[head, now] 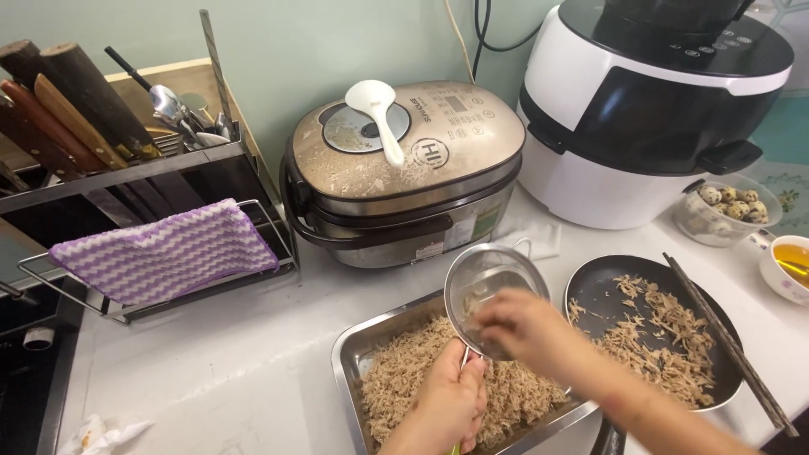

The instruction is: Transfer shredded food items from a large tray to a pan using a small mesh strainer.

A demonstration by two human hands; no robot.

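Observation:
My left hand (451,403) grips the handle of a small round mesh strainer (493,282) held tilted above a steel tray (350,358). The tray is filled with pale shredded meat (404,375). My right hand (527,327) reaches inside the strainer, fingers pressed against its mesh. Right of the tray lies a black plate (602,295) with more shredded meat (666,341), and a pair of dark chopsticks (729,341) rests across its right rim.
A rice cooker (404,173) with a white paddle (377,114) on its lid stands behind the tray. A white and black appliance (649,105) is at the back right, with a bowl of speckled eggs (729,206) and a cup of yellow liquid (788,265). A rack with a purple striped cloth (164,253) and knives stands left.

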